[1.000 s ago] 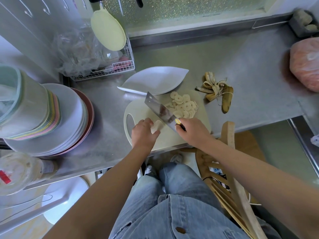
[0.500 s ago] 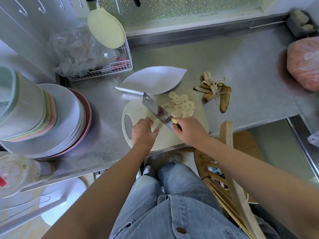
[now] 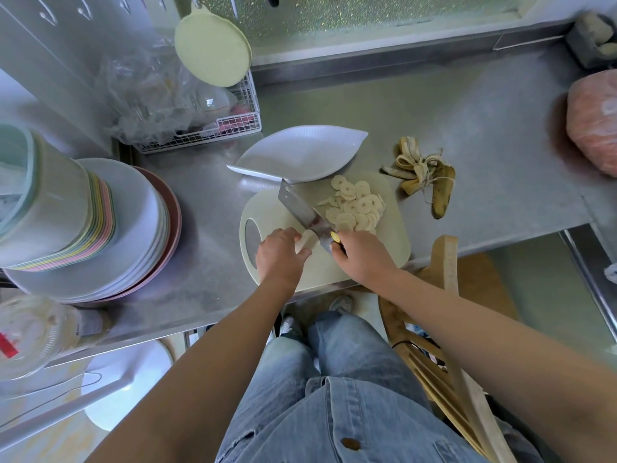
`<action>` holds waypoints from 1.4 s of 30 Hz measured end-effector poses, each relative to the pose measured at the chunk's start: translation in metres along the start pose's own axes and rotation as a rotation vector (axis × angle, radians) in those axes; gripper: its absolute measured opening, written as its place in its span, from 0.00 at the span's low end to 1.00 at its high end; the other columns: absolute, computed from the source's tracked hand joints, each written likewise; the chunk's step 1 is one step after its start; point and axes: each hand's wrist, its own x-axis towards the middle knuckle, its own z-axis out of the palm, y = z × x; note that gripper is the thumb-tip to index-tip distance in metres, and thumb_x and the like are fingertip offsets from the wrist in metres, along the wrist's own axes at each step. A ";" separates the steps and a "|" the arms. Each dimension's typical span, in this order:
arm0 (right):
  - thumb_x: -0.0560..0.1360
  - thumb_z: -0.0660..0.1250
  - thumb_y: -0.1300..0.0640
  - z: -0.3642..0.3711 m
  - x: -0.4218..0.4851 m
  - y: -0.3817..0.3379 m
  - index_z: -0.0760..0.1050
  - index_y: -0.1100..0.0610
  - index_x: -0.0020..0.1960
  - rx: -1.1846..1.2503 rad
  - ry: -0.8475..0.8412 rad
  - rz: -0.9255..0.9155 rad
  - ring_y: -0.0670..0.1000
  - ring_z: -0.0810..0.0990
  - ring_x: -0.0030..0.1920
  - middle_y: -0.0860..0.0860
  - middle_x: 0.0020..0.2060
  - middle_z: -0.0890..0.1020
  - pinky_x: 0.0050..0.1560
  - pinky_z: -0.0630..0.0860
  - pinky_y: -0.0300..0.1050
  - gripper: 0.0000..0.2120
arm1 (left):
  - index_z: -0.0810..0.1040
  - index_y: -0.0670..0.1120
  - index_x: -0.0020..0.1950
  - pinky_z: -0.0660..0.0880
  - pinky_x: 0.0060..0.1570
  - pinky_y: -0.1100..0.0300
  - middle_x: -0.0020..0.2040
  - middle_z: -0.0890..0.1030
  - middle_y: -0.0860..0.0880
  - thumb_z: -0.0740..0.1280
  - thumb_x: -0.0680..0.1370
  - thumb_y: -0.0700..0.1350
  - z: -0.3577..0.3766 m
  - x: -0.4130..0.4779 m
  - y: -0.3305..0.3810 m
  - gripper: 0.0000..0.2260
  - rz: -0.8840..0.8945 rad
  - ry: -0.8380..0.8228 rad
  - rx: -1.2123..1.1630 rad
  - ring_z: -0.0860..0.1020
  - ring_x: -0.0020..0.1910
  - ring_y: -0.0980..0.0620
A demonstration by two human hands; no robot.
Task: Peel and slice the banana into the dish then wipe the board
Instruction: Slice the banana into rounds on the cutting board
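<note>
While knife (image 3: 300,208) meets banana (image 3: 305,241), dish (image 3: 297,152) abuts board (image 3: 394,235); peel (image 3: 441,192) nr.

Light blue denim shirt (image 3: 337,426) (one brown button (image 3: 350,443)), matching blue jeans (image 3: 354,349), bare forearms (image 3: 467,315), pale sneakers (image 3: 340,303)

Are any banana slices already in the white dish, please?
No, the white dish shows only its bare surface, while the banana slices lie piled on the cutting board.

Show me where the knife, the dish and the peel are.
knife (image 3: 299,209): head view, middle of the blade.
dish (image 3: 300,152): head view, bare inner surface.
peel (image 3: 441,195): head view, dark lower strip.
</note>
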 end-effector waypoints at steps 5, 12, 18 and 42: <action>0.79 0.58 0.56 0.007 -0.003 -0.001 0.64 0.58 0.39 0.010 0.002 0.025 0.55 0.70 0.33 0.53 0.31 0.69 0.34 0.60 0.45 0.11 | 0.80 0.50 0.58 0.76 0.50 0.54 0.53 0.81 0.49 0.72 0.74 0.52 0.000 0.001 0.000 0.14 -0.006 0.004 0.004 0.79 0.51 0.48; 0.79 0.59 0.54 -0.007 -0.003 0.003 0.64 0.57 0.37 -0.003 0.096 -0.023 0.54 0.68 0.28 0.50 0.25 0.66 0.30 0.60 0.45 0.13 | 0.80 0.50 0.58 0.73 0.50 0.56 0.54 0.81 0.49 0.71 0.74 0.52 0.001 0.002 -0.002 0.14 -0.011 -0.014 -0.008 0.78 0.52 0.47; 0.79 0.58 0.55 -0.011 -0.004 0.001 0.63 0.56 0.38 -0.014 0.069 -0.072 0.53 0.68 0.28 0.47 0.25 0.63 0.30 0.62 0.46 0.12 | 0.80 0.49 0.56 0.73 0.51 0.56 0.53 0.81 0.49 0.71 0.74 0.51 0.001 0.002 -0.002 0.12 -0.016 -0.024 -0.016 0.79 0.52 0.48; 0.80 0.57 0.54 0.003 -0.003 0.002 0.65 0.57 0.39 -0.016 0.050 -0.010 0.52 0.68 0.30 0.48 0.27 0.65 0.30 0.59 0.43 0.12 | 0.79 0.49 0.60 0.72 0.54 0.56 0.53 0.81 0.50 0.70 0.74 0.55 0.000 -0.001 -0.006 0.17 0.012 -0.006 -0.024 0.79 0.52 0.49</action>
